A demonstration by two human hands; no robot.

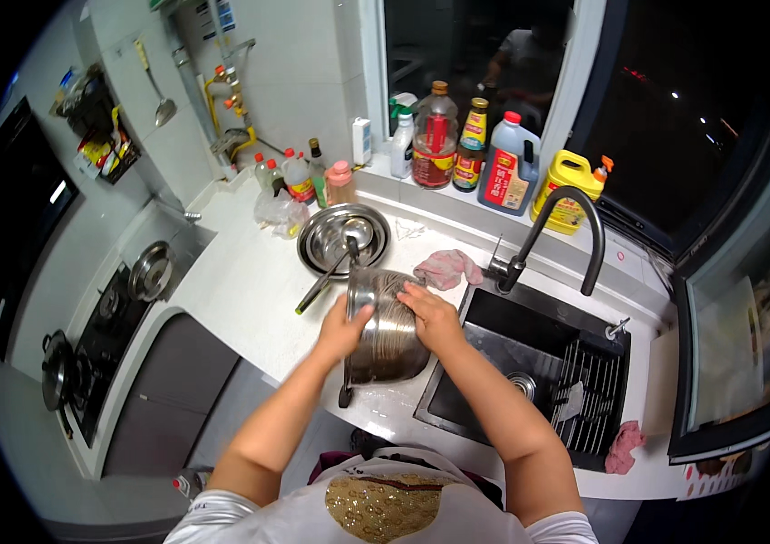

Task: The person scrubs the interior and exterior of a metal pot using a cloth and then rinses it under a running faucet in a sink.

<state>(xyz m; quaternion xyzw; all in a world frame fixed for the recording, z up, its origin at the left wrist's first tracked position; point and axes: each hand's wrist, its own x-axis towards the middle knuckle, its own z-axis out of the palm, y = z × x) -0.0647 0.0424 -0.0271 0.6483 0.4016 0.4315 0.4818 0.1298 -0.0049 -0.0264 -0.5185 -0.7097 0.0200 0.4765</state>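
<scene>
A shiny stainless steel pot [388,344] is tipped on its side over the white counter, just left of the sink. My left hand [343,330] is closed on its left end at the rim, thumb pointing toward the wall of the pot. My right hand [432,317] presses against the pot's right side, fingers curved over the metal. Whether anything lies under those fingers is hidden. One dark handle [346,396] sticks out at the pot's lower end. Behind the pot are nested steel bowls [312,260] with a ladle [358,234] in them, and a crumpled pink cloth [447,269].
The black sink [484,399] with a dark curved faucet [595,238] and a draining rack [595,390] lies to my right. Bottles and a yellow jug [566,190] line the windowsill. A stove [111,335] with pans stands at the far left. The open window [729,344] juts in at right.
</scene>
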